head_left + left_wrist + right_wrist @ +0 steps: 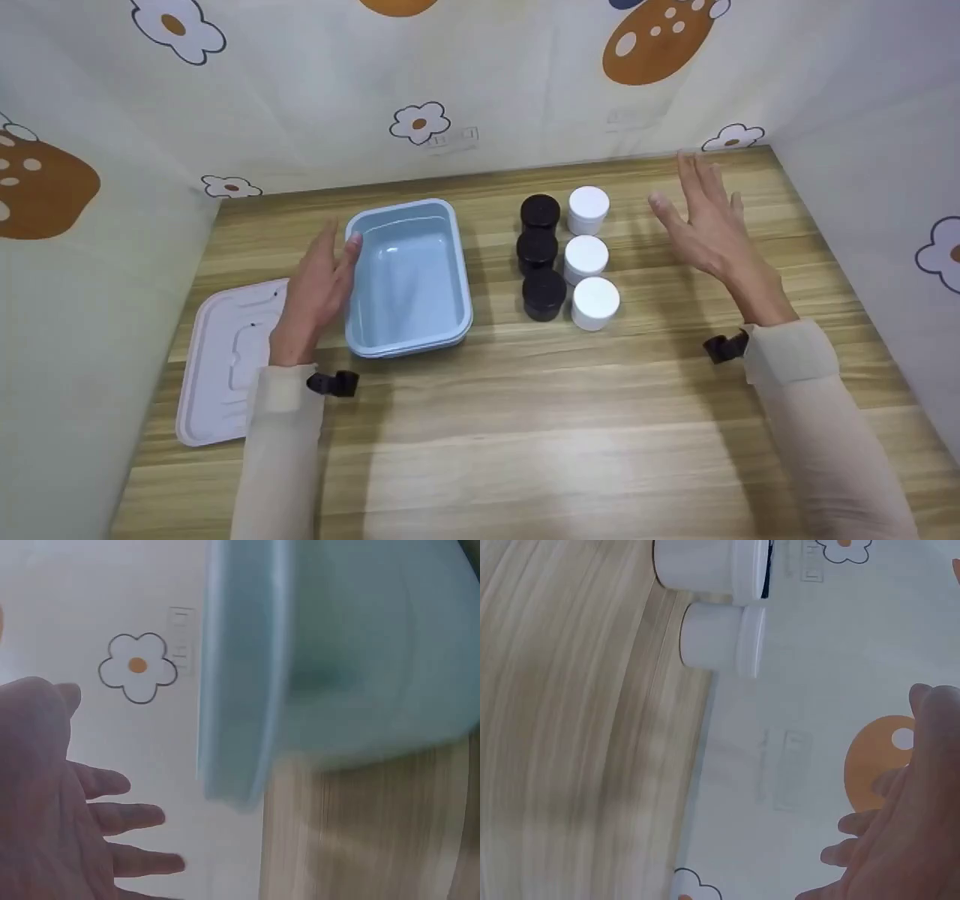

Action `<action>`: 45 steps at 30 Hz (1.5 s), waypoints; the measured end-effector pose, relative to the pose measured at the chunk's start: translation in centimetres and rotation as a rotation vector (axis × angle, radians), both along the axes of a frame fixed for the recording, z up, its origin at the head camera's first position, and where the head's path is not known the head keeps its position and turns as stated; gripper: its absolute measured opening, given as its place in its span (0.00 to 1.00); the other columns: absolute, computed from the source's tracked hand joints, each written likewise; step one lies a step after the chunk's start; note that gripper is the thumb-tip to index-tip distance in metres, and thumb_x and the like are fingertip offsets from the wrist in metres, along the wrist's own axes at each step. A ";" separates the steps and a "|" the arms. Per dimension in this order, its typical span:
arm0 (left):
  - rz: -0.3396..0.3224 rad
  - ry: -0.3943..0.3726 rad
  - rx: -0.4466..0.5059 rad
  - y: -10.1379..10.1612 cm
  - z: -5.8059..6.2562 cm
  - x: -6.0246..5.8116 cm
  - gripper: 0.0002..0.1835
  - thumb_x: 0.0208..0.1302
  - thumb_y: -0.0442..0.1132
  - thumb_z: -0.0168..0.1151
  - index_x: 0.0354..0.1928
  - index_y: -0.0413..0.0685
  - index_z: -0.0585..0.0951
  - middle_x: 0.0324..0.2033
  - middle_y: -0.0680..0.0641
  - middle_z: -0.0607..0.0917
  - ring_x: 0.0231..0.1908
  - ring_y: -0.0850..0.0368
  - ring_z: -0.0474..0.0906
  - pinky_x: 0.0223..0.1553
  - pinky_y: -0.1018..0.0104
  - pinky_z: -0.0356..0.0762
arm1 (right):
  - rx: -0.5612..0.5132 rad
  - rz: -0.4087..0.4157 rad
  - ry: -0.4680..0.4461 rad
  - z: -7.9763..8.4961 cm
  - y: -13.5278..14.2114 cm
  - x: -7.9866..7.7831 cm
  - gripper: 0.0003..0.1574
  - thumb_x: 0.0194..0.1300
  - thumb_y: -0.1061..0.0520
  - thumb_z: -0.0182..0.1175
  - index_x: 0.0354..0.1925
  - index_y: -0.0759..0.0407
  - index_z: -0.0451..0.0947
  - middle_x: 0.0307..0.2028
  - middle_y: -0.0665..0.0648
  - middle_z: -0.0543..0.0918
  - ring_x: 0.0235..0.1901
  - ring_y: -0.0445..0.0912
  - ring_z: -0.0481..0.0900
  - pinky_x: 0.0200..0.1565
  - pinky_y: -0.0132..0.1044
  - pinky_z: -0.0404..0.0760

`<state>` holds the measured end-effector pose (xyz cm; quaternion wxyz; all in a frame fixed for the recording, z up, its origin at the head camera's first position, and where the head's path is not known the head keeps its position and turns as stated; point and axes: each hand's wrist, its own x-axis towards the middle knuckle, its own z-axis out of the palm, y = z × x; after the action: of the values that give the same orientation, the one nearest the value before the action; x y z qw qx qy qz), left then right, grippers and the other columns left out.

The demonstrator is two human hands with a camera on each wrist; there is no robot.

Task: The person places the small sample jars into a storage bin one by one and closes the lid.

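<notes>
- Pale lid [210,367], left of the blue tub [409,281]: probably light, stiff.
- Left hand [315,289], by tub's left rim: fingers spread, gripping nothing.
- Tub, between left hand and jars: nothing inside; looks light, smooth, stiff; take opposite rims.
- Black jars [537,247], white jars [586,257], right of tub: closed, contents hidden.
- Right hand [709,232], well right of tub: spread, holding nothing.

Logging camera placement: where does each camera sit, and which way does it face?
Head: worn on the head, facing forward and down at the table; left hand, right hand and sleeves show.
Left wrist: on that wrist, facing the blue tub and patterned backdrop; part of the left hand shows.
Right wrist: on that wrist, facing white jars and backdrop; part of the right hand shows.
Shared: the blue tub, in head and left wrist.
</notes>
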<state>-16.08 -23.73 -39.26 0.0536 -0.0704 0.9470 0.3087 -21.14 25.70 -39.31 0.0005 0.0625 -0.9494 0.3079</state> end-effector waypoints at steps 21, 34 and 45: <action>0.227 -0.128 0.724 -3.1 -2.0 0.6 0.28 0.79 0.47 0.46 0.72 0.36 0.66 0.59 0.40 0.78 0.42 0.66 0.84 0.45 0.68 0.86 | -0.843 0.270 -0.034 -5.5 -1.8 2.9 0.32 0.61 0.74 0.60 0.63 0.72 0.69 0.59 0.63 0.78 0.58 0.47 0.77 0.58 0.37 0.77; 0.183 -0.153 0.660 -3.8 -3.7 0.8 0.29 0.76 0.48 0.54 0.74 0.46 0.66 0.53 0.51 0.81 0.46 0.65 0.81 0.45 0.66 0.85 | -0.734 0.376 -0.288 -7.0 -2.1 3.1 0.33 0.54 0.73 0.69 0.56 0.74 0.67 0.50 0.53 0.78 0.51 0.44 0.80 0.56 0.33 0.81; 0.169 -0.162 0.661 -3.1 -4.2 0.4 0.29 0.75 0.48 0.56 0.73 0.48 0.67 0.60 0.44 0.79 0.48 0.63 0.80 0.45 0.65 0.85 | -0.558 0.424 -0.295 -7.9 -2.5 3.3 0.42 0.48 0.66 0.77 0.59 0.68 0.68 0.53 0.58 0.78 0.55 0.42 0.78 0.55 0.29 0.79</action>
<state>-15.64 -26.83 -43.43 0.1227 -0.1514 0.7796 0.5952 -17.89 23.23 -47.16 -0.1831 0.2101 -0.7847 0.5537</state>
